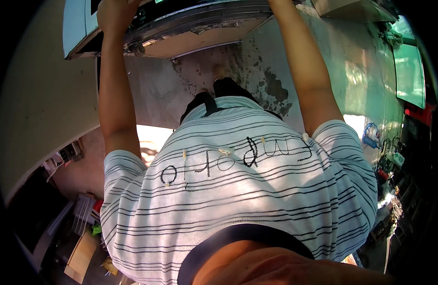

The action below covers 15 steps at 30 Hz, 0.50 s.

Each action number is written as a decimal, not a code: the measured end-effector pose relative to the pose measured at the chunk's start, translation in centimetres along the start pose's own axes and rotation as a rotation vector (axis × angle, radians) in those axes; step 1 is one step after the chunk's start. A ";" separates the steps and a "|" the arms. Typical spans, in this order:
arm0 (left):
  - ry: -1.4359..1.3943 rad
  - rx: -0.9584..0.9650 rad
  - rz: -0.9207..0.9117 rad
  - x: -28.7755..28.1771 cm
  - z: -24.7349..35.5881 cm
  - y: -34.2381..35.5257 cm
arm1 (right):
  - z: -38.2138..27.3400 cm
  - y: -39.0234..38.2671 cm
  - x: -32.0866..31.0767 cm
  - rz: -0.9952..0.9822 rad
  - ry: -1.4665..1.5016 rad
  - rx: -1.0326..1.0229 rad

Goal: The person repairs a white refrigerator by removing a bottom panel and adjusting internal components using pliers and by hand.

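Observation:
My left hand (115, 13) reaches the top edge against a large pale-blue and dark appliance-like unit (76, 31). Its fingers are partly cut off, so I cannot see what they grip, if anything. The unit has a worn dark metal edge and a beige lower panel. My right forearm (309, 71) stretches up beside the unit's right part, with the hand beyond the frame. My striped shirt fills the lower middle, and my dark-clad legs show below the unit.
The grey floor (147, 80) has dark stains. A metal ledge (352, 7) juts at top right. Green glass-like panels (409, 76) and blue tangled cable or tubing (371, 135) lie at right. Boards (81, 251) and clutter are at lower left, beside a plain wall (43, 95).

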State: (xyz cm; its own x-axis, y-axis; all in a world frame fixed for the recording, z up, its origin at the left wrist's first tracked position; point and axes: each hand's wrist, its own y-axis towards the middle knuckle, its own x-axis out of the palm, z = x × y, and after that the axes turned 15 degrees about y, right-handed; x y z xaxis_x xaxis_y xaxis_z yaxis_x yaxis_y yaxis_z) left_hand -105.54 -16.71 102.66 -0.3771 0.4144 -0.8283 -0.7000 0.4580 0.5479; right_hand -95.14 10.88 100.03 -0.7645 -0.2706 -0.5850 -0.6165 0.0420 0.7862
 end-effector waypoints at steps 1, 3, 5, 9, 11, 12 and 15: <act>0.017 -0.016 -0.038 0.1 0.0 0.5 | 0.4 0.3 0.3 -0.005 -0.002 -0.004; -0.005 0.009 -0.013 0.2 0.0 1.3 | 0.9 0.9 0.7 -0.028 -0.024 -0.009; -0.013 0.004 -0.034 0.3 -0.1 2.2 | 1.4 1.5 1.2 -0.022 0.003 0.026; -0.043 0.002 -0.026 0.9 -0.7 2.9 | 2.0 2.3 2.3 -0.019 0.011 0.052; -0.058 0.012 0.004 1.4 -1.3 3.1 | 2.4 2.7 2.9 -0.027 -0.005 0.034; -0.037 0.023 0.003 1.7 -1.7 3.4 | 2.6 2.9 3.2 -0.033 -0.013 0.025; 0.006 0.045 -0.012 2.9 -3.1 4.9 | 3.4 3.8 4.0 -0.108 -0.021 0.046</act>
State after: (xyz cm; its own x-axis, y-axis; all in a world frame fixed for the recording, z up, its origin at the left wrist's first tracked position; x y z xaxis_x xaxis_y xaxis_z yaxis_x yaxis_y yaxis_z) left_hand -111.91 -15.71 102.56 -0.3721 0.4043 -0.8355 -0.6768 0.4978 0.5423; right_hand -101.20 13.25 100.00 -0.6964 -0.2561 -0.6704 -0.7033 0.0579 0.7085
